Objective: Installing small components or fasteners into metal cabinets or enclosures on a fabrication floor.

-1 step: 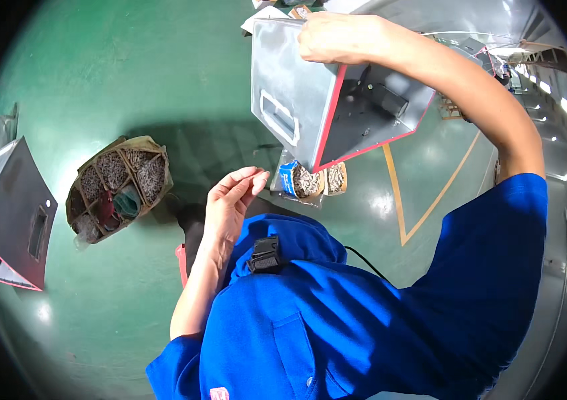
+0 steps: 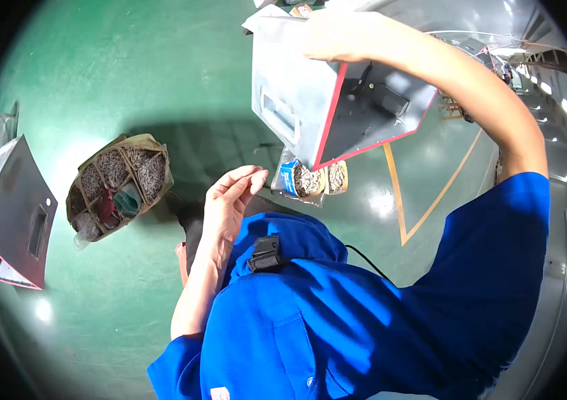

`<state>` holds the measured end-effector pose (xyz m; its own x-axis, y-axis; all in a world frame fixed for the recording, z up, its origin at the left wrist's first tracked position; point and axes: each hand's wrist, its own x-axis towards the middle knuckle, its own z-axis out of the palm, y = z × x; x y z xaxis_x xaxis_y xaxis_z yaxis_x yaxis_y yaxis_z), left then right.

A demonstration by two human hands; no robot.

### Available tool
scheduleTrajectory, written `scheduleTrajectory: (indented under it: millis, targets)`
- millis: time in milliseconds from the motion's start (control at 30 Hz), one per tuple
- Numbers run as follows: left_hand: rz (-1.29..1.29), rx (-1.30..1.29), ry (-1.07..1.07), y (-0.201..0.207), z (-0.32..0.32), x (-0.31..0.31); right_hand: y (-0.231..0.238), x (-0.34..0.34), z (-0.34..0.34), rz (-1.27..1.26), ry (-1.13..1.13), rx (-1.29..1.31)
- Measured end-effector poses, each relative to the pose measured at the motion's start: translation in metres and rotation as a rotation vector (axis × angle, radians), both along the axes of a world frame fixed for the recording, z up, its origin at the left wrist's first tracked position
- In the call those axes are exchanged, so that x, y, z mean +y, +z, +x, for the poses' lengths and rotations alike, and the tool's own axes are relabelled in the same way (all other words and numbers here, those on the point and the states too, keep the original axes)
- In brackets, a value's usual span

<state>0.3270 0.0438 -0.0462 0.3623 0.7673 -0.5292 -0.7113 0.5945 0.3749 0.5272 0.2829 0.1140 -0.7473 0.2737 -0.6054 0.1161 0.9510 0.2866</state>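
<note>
Right hand [image 2: 337,37] on metal case [image 2: 285,72]; blue package [image 2: 287,179] too small to read

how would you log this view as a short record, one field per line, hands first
left hand: left hand with thumb and fingertips drawn together; too small to tell if anything is between them
right hand: right hand on the top of a grey housing, fingertips hidden by glare
housing: red-edged, open side showing a dark interior
near left fingertips: blue-sided carton of small parts
left side: divided box of small parts; a second red-edged housing beyond it
floor: green, with yellow lines at right
</note>
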Motion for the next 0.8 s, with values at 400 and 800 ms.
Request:
scheduleTrajectory:
  millis: [400,800]
  targets:
    - [-0.049,0.122,0.102,-0.018,-0.014,-0.009,0.009,-0.018,0.011,-0.001,-0.06,0.28]
    - [-0.137,0.296,-0.161,-0.026,-0.009,0.0,-0.189,-0.217,0.171,-0.707,-1.346,0.546]
